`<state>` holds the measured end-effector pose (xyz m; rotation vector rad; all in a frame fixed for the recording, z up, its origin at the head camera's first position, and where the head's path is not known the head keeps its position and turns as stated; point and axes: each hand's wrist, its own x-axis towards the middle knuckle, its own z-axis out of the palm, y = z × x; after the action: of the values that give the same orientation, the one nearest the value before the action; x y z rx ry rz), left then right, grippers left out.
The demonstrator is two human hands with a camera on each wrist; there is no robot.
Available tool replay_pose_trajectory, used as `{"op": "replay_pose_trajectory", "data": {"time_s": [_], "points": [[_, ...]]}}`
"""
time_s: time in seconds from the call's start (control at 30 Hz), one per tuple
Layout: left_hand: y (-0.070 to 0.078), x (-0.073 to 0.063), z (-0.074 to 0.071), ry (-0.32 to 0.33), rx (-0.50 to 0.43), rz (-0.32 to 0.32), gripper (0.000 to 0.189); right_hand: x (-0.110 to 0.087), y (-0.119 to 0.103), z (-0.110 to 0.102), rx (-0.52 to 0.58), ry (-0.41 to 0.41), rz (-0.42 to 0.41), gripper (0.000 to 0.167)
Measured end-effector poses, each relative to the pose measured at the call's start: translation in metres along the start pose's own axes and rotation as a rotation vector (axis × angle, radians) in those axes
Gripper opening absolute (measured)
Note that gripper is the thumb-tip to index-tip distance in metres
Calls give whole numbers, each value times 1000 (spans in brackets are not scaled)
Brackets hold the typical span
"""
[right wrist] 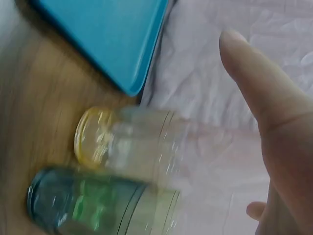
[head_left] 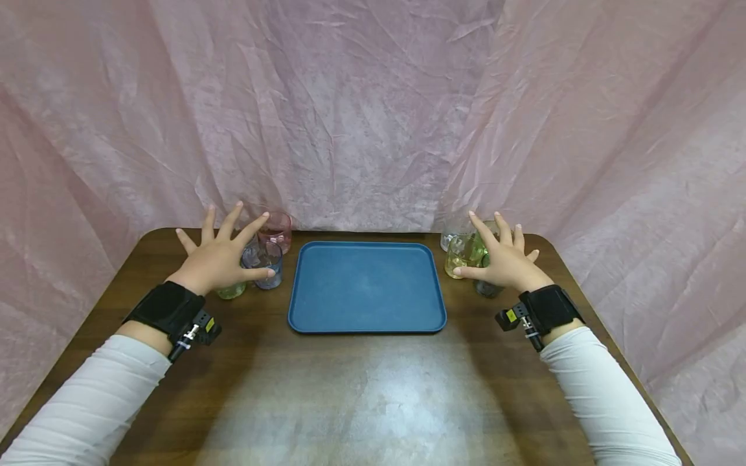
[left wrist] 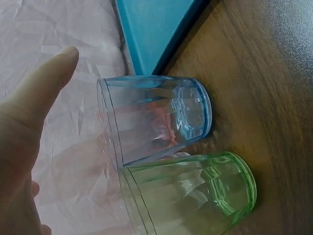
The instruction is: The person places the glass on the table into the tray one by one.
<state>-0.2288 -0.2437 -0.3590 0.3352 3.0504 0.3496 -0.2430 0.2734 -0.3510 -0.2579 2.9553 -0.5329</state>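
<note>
My left hand (head_left: 215, 262) is spread above a cluster of clear tumblers at the tray's left and holds nothing. Beneath it stand a blue glass (left wrist: 156, 117) and a green glass (left wrist: 195, 191), with a pink glass (head_left: 278, 233) behind. On the other side, my right hand (head_left: 507, 259) hovers with fingers apart over more tumblers. These are a yellow glass (right wrist: 110, 139), a dark bluish glass (right wrist: 54, 200) and a colourless glass (head_left: 449, 238); a green tint shows through the dark one. Both hands partly hide their glasses in the head view.
Between the two clusters a blue rectangular tray (head_left: 367, 288) lies flat on the brown wooden table (head_left: 361, 395). A pink curtain (head_left: 373, 116) hangs right behind the table's far edge. Each wrist wears a black strap with a small camera.
</note>
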Motion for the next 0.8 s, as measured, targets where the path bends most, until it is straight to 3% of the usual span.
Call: {"op": "replay_pose_trajectory", "data": {"time_s": [0.2, 0.43, 0.6, 0.8], "points": [[-2, 0, 3, 4, 0, -1, 109, -1, -22, 14, 74, 109, -69, 102], [-5, 0, 6, 13, -4, -4, 110, 0, -48, 46, 263, 223, -186, 85], [-7, -1, 9, 11, -18, -7, 109, 2, -56, 76, 358, 212, -211, 77], [-7, -4, 11, -2, -31, -7, 109, 6, -48, 107, 419, 157, -181, 75]]}}
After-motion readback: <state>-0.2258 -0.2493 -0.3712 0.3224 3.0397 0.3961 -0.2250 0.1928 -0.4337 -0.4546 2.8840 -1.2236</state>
